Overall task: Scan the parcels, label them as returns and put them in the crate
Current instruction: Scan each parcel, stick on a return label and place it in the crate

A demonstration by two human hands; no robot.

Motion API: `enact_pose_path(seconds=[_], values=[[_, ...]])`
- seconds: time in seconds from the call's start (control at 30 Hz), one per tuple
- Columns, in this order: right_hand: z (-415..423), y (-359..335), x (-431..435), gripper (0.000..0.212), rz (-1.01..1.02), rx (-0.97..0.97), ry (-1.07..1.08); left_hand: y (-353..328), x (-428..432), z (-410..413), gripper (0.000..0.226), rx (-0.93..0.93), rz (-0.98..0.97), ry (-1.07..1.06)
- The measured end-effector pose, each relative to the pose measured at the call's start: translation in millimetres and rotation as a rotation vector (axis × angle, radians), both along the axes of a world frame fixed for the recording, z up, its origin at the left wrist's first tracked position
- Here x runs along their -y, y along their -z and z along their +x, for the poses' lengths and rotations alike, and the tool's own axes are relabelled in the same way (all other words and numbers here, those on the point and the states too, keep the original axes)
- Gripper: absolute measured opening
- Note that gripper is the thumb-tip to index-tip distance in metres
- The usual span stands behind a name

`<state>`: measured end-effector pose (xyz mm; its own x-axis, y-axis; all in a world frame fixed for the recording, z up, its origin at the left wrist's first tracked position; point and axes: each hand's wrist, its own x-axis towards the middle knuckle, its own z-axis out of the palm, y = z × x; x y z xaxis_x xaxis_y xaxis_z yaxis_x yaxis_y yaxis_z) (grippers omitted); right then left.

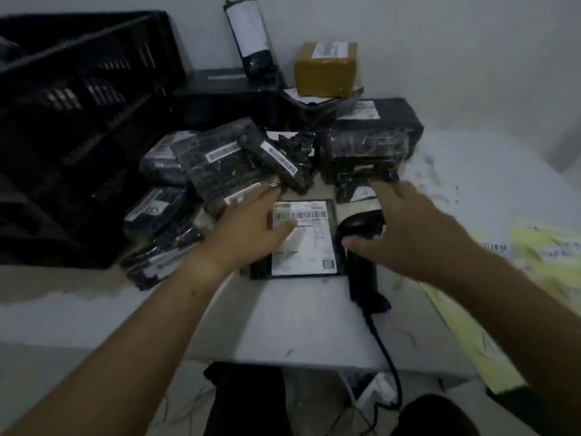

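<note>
A flat black parcel with a white barcode label lies on the white table in front of me. My left hand rests flat on its left side, fingers straight, thumb on the label. A black corded barcode scanner lies just right of the parcel. My right hand hovers over the scanner's head with fingers spread, holding nothing. A black slatted crate stands at the left. Several black wrapped parcels are piled behind my left hand.
A brown taped box sits on black parcels at the back by the wall. A big black wrapped box lies behind the scanner. Yellow label sheets lie at the right. The table's front edge is near me.
</note>
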<state>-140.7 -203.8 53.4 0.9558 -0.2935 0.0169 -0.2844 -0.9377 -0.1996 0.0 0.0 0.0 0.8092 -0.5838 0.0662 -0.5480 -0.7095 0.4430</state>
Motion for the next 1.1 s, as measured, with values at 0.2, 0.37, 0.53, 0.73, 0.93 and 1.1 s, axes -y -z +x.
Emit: enact_pose_path(seconds=[0.2, 0.37, 0.53, 0.73, 0.93, 1.1], values=[[-20, 39, -15, 0.102, 0.002, -0.162, 0.228, 32, -14, -23, 0.077, -0.056, -0.030, -0.287], [-2, 53, -9, 0.108, 0.191, -0.142, 0.234, 21, -2, -15, 0.090, -0.256, -0.026, -0.353], [9, 49, 0, 0.082, 0.454, -0.111, 0.219, 20, -4, 4, 0.048, -0.602, -0.326, -0.268], [1, 27, 12, 0.032, 0.840, -0.047, 0.273, 23, -1, 7, 0.069, -0.690, -0.581, -0.186], [-19, -2, -10, 0.023, 1.232, 0.110, 0.191, 18, 12, -6, 0.048, -0.453, -0.817, -0.183], [-22, -3, -44, 0.033, 1.197, 0.301, 0.170, 20, 17, -8, 0.045, -0.371, -0.923, -0.212]])
